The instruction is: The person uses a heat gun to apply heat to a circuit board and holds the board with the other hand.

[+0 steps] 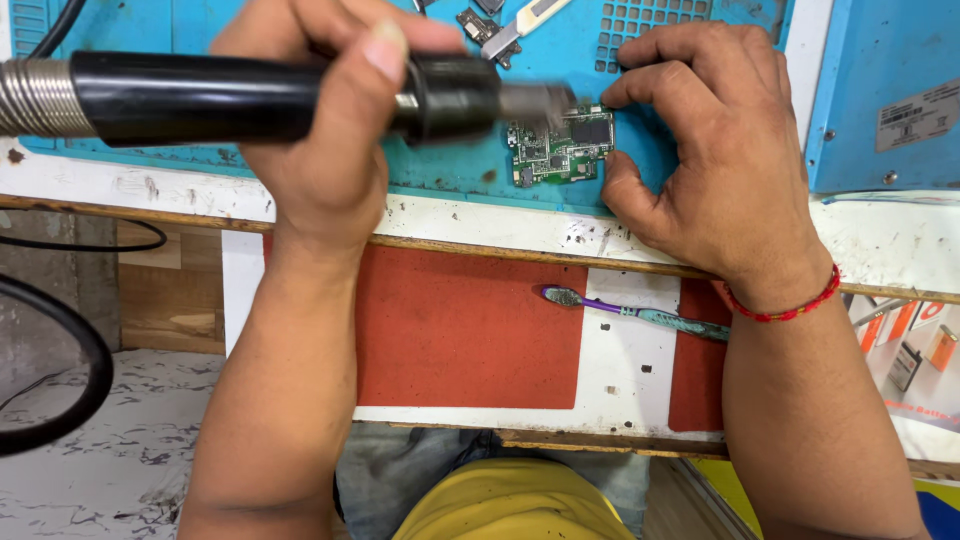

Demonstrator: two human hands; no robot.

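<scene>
Now, hot-air handle (250, 95): long axis level across upper frame, nozzle tip right, just over board.
Circuit board (560, 148): upper centre, flat on blue mat (450, 170).
Left hand (325, 120): wrapped shut round handle.
Right hand (715, 150): fingertips pinching board's right edge; nearer.
Room: table edge just below; toothbrush (635, 312) well apart.

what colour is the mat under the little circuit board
Blue: the mat under the green circuit board shows best in the head view.
</scene>
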